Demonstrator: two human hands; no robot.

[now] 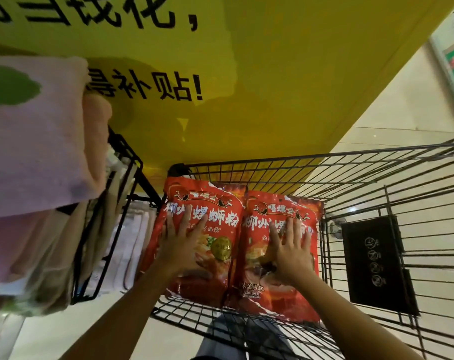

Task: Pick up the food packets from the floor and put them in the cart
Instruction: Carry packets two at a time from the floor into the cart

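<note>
Two red food packets with white lettering lie side by side inside the black wire cart (363, 178). The left packet (194, 287) rests against the cart's left wall. The right packet (280, 300) overlaps its edge slightly. My left hand (180, 245) lies flat on the left packet, fingers spread. On the right packet my right hand (289, 252) presses flat, fingers apart. Neither hand grips a packet. No packet shows on the floor.
A black wire rack (109, 229) stacked with folded pink and white towels (36, 136) stands close on the cart's left. A yellow floor banner (272, 87) with black characters lies beyond the cart. A black sign plate (376, 263) hangs on the cart's child-seat flap.
</note>
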